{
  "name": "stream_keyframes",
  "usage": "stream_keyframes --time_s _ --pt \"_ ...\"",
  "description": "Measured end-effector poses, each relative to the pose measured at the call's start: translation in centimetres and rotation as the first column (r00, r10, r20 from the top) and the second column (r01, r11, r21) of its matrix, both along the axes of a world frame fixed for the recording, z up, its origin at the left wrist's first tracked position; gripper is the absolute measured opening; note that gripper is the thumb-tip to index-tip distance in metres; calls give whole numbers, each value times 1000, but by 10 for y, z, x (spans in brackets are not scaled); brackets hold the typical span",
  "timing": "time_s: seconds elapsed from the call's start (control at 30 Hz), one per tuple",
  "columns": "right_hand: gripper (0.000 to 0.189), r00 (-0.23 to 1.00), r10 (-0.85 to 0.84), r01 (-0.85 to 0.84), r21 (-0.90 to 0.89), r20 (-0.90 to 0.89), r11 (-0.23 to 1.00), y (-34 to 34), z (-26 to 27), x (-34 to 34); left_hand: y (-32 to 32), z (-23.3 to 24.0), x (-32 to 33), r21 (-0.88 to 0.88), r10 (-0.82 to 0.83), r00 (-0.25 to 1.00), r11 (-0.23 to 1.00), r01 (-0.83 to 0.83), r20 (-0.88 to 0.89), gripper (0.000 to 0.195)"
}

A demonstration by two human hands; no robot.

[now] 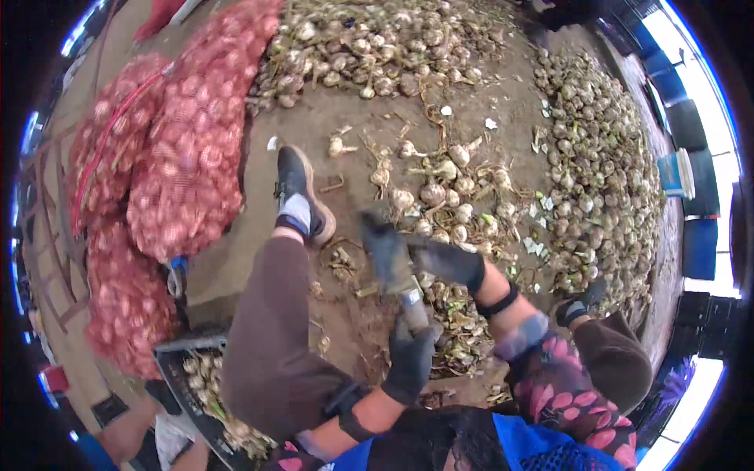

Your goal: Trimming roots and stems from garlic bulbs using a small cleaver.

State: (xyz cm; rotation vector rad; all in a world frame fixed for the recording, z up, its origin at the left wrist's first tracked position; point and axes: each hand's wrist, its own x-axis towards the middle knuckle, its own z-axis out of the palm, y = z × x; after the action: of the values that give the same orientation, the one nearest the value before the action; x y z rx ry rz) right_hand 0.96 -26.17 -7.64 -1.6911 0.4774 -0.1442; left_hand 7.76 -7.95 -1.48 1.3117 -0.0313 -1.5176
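Note:
My left hand (411, 352), in a dark glove, is closed around the lower end of a blurred, long tool with a pale grey shaft (414, 309). The tool's darker, wider upper part points away from me; its kind cannot be told. My right hand (450, 259), also gloved in black, lies against or close to that upper part, its fingers blurred. Whether it grips anything is unclear. Just beyond the hands, loose garlic bulbs (433, 194) with dry stems lie on the floor. Below my right hand is a heap of garlic stems and trimmings (462, 341).
Red mesh sacks of garlic (185, 141) stand at left. Garlic piles lie at the far side (377, 53) and right (601, 176). A black crate (188, 406) with garlic sits at lower left, near another person's arm. My legs spread on both sides.

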Motion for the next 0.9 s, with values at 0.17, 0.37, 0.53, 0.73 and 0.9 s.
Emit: stream_keyframes --time_s 0.17,0.37,0.53,0.73,0.9 --pt "58 887 -460 307 -675 -54 671 -88 -69 133 45 -50 9 17 126 969 991 -132 212 40" --pt "49 839 -543 304 -855 31 420 -137 -130 222 12 -43 17 174 142 984 972 -159 108 43" --pt "42 884 -299 -61 -723 -360 688 -138 -114 195 5 -43 32 211 143 976 962 -176 165 43" --pt "48 901 -388 160 -685 -192 710 -56 -112 67 -1 -42 27 204 144 972 962 -182 188 43" --pt "57 873 -153 -41 -384 -463 923 -21 -85 6 2 -44 16 179 130 973 970 -165 192 43"
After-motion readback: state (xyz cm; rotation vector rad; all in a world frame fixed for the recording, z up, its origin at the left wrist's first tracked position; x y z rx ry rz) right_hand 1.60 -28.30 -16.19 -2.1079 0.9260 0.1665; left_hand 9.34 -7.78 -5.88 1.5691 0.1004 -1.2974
